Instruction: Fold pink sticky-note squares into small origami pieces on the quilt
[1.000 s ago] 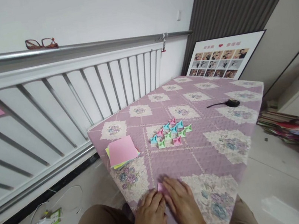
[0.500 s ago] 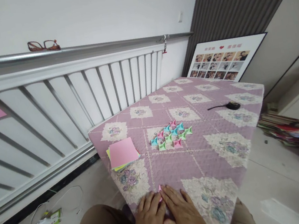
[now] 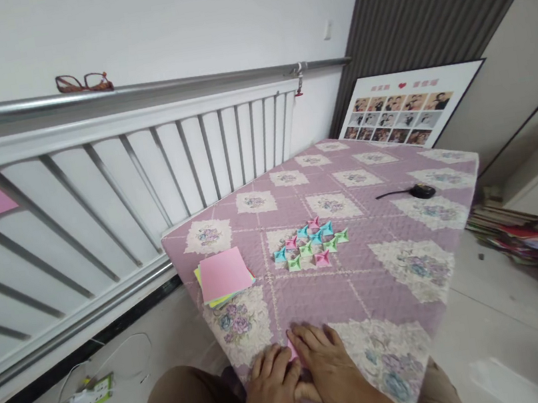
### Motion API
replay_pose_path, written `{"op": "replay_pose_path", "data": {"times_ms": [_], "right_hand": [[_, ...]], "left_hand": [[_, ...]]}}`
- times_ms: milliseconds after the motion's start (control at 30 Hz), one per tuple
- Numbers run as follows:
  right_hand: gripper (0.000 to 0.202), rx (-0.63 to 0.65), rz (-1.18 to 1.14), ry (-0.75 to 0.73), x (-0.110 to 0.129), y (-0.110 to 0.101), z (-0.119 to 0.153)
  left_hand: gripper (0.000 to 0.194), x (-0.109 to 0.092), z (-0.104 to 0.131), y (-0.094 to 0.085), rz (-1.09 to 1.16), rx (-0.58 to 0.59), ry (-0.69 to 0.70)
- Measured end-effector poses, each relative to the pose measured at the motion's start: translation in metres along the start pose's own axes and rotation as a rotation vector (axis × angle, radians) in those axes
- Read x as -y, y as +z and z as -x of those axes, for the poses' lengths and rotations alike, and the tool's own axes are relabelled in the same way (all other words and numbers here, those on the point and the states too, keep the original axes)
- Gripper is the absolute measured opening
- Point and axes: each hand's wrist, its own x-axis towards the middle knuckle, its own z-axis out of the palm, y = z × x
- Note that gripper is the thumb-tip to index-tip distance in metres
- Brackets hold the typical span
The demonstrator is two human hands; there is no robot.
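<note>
A small folded piece of pink paper (image 3: 292, 349) lies on the table near its front edge, mostly covered by my hands. My left hand (image 3: 272, 384) holds its left side down, fingers close together and slightly bent. From the right, my right hand (image 3: 327, 362) presses on the same paper, its index fingertip at the upper end and its thumb reaching toward my left hand. The lower part of the paper is hidden. Beyond the hands stand several small folded paper pieces (image 3: 317, 237) in pink, blue and green, grouped in slanting rows.
To the left lies a stack of square paper sheets (image 3: 225, 274), pink on top. A floral tablecloth (image 3: 308, 296) covers the table. A black object with a cord (image 3: 422, 191) is at the right. Behind are a white radiator (image 3: 221, 154) and a photo board (image 3: 402, 111).
My right hand has shifted slightly to the right and up, so more of the pink paper shows between my hands. My left hand stays nearly in place. The view has moved a little.
</note>
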Motion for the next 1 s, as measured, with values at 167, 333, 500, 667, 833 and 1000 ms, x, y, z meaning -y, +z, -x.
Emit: {"op": "replay_pose_path", "data": {"times_ms": [167,333,500,667,833,1000], "right_hand": [[0.072,-0.138,0.055,0.082,0.000,0.019,0.015],[0.088,-0.157,0.056,0.044,0.014,0.036,0.034],[0.085,-0.028,-0.001,0.082,0.015,0.037,0.038],[0.081,0.008,-0.014,0.170,0.010,0.030,0.039],[0.075,-0.017,0.005,0.258,0.007,0.025,0.042],[0.074,-0.104,0.035,0.296,0.019,0.030,0.046]], "left_hand": [[0.047,-0.002,0.000,-0.004,0.013,0.027,-0.028],[0.054,-0.001,0.000,-0.003,0.016,0.061,-0.010],[0.052,0.001,0.002,-0.006,0.003,0.075,0.000],[0.053,0.004,0.006,-0.007,-0.001,0.065,0.026],[0.051,0.005,0.005,-0.006,0.000,0.063,0.025],[0.051,0.002,0.004,-0.012,0.010,0.078,0.009]]}}
